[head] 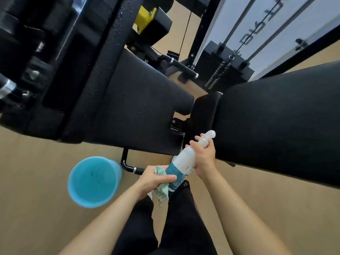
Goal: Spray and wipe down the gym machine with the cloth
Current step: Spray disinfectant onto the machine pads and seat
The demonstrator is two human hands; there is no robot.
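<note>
While the left hand point(156, 178) clutches a pale green patterned cloth point(161, 190) against the base of a white plastic spray bottle with a teal label point(181, 166), the right hand point(203, 157) wraps its neck, just before the black padded gym machine point(139, 100); a round blue plastic bucket point(93, 181) stands on the tan floor point(33, 190) nearby.

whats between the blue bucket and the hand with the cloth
In the head view, the black metal foot bar of the gym machine crosses the floor between the blue bucket and the left hand, which grips the cloth.
</note>
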